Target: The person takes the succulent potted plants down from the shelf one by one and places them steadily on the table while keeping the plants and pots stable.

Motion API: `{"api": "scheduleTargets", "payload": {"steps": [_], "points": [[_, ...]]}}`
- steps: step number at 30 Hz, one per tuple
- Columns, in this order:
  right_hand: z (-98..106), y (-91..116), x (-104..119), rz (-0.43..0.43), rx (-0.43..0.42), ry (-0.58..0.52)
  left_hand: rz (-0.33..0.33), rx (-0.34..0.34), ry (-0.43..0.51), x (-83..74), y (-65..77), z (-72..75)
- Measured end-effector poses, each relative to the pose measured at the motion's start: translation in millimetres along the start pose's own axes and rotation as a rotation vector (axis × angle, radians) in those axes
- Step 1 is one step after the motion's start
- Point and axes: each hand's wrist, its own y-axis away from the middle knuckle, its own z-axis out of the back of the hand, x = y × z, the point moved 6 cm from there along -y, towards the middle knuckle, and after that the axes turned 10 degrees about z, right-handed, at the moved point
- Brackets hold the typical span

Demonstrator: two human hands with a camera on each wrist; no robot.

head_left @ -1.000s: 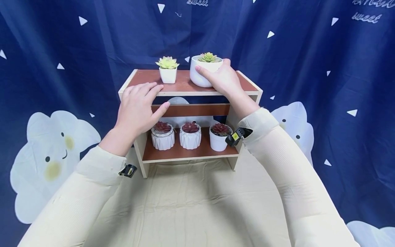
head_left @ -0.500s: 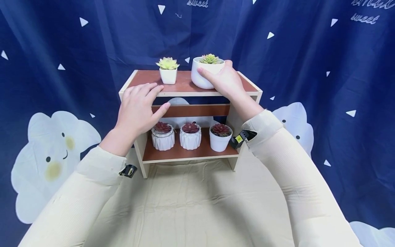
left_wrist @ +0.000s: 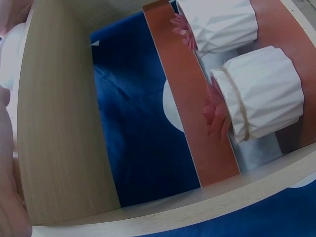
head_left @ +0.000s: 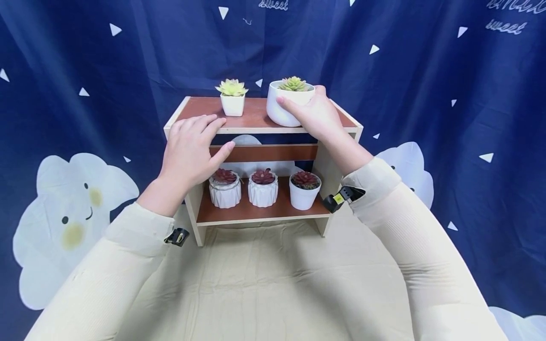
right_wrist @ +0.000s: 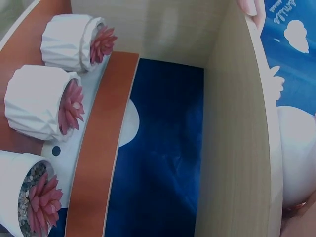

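My right hand (head_left: 317, 112) grips a round white pot (head_left: 281, 109) holding a green succulent (head_left: 293, 84), thumb across its front and fingers around its right side. The pot is at the right half of the shelf's brown top board (head_left: 256, 111), near the front edge. My left hand (head_left: 189, 149) rests on the top's front left edge with fingers extended and holds nothing. Just behind its fingertips stands a small square white pot (head_left: 232, 105) with a pale green succulent (head_left: 232, 87). In the right wrist view the round pot (right_wrist: 297, 158) shows partly beyond the top board's edge.
On the lower board (head_left: 260, 217) stand three white pots with dark red succulents: a twine-tied pot (head_left: 225, 195), a faceted pot (head_left: 263, 193) and a smooth pot (head_left: 304, 195). A blue curtain (head_left: 426, 94) hangs behind; beige cloth (head_left: 264, 279) lies below.
My right hand has moved the round pot slightly to the right and toward the front edge of the top. The left hand has stayed in place.
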Motion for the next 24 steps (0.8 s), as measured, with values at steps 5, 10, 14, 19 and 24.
{"api": "scheduleTargets", "payload": {"steps": [5, 10, 14, 19, 24], "points": [[4, 6, -2, 0.014, -0.012, -0.028, -0.011, -0.004, 0.006, -1.2, -0.2, -0.9], [7, 10, -3, 0.024, -0.013, -0.057, -0.006, -0.002, 0.000, -1.3, 0.4, -0.7], [9, 14, -4, 0.028, -0.010, -0.056, -0.009, -0.002, 0.003, -1.9, 1.2, -1.3], [11, 16, -4, 0.056, -0.009, -0.051, -0.008, -0.002, 0.002, -1.0, 0.8, -2.0], [11, 16, -1, 0.076, 0.003, -0.058, 0.008, 0.003, -0.006, 2.5, 0.7, -1.4]]}}
